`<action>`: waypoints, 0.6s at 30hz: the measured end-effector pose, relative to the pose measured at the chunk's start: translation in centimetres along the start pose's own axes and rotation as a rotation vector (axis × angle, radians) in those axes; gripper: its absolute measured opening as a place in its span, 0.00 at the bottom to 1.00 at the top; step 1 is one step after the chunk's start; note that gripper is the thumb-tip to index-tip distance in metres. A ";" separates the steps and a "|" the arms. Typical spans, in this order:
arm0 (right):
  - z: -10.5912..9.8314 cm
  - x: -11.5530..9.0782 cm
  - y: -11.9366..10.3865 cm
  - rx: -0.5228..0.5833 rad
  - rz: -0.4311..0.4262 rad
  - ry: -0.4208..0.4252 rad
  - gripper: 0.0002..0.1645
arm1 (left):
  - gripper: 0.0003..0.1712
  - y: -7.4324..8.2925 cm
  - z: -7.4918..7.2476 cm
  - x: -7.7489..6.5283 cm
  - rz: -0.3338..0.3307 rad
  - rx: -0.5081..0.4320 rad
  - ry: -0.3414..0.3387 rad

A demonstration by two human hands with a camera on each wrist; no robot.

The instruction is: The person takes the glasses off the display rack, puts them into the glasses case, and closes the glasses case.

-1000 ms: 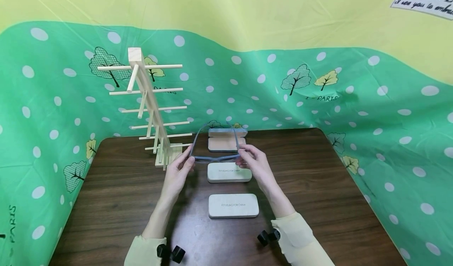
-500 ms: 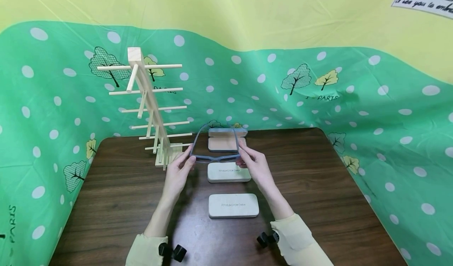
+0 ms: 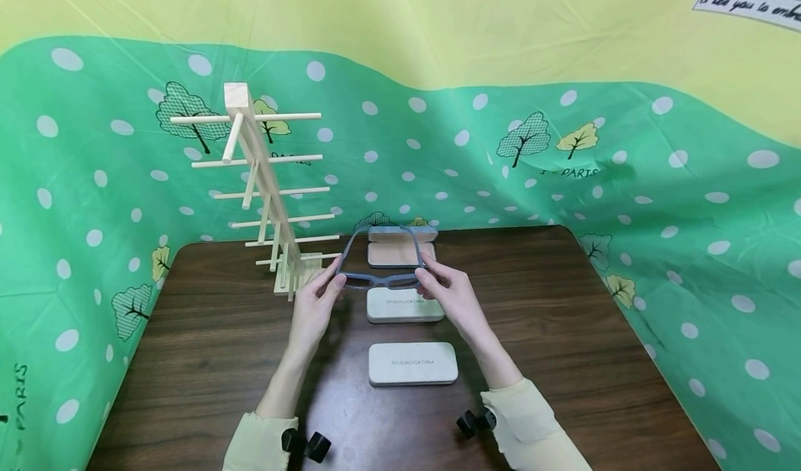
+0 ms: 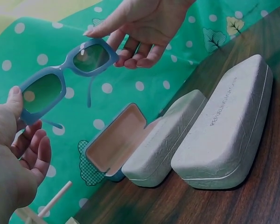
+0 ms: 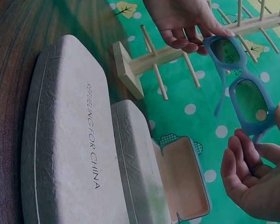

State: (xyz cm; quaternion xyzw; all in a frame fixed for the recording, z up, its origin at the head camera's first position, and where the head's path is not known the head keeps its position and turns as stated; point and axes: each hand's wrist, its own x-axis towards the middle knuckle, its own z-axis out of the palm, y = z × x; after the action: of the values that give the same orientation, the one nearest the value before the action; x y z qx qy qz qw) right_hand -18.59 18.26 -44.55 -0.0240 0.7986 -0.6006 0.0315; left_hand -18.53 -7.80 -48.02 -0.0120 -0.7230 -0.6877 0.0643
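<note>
Blue-framed sunglasses (image 3: 379,280) with tinted lenses are held up above the table, temples unfolded and pointing away from me. My left hand (image 3: 315,307) pinches the left end of the frame between thumb and fingers. At the right end, my right hand (image 3: 455,297) pinches the frame near the hinge. Both wrist views show the sunglasses (image 4: 65,77) between the two hands. Behind them lies an opened glasses case (image 3: 400,254) with a pinkish lining. A closed white case (image 3: 405,307) sits just below the glasses in the head view, and another closed white case (image 3: 413,364) lies nearer me.
A wooden rack (image 3: 269,172) with several pegs stands at the left back of the dark wooden table (image 3: 563,332), close to my left hand. A patterned green and yellow cloth (image 3: 438,151) hangs behind and at the sides.
The sunglasses have tilted in my hands, so the lenses now show more and the temples sit lower in the head view. Both hands keep their grip almost in place.
</note>
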 end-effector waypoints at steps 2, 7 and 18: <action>0.0 0.0 0.0 0.001 0.000 0.001 0.32 | 0.23 0.0 0.0 0.1 0.008 0.008 0.001; 0.0 0.1 0.0 0.003 0.008 0.012 0.31 | 0.21 0.0 0.0 0.1 0.026 -0.002 0.006; 0.4 0.3 0.4 0.015 -0.002 -0.011 0.27 | 0.16 0.0 0.6 -0.2 0.033 -0.045 -0.049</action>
State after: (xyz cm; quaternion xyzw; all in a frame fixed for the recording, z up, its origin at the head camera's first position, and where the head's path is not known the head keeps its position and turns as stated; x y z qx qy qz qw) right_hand -18.85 17.98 -45.07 -0.0279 0.7938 -0.6065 0.0352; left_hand -18.41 -7.21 -48.10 -0.0420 -0.7086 -0.7020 0.0577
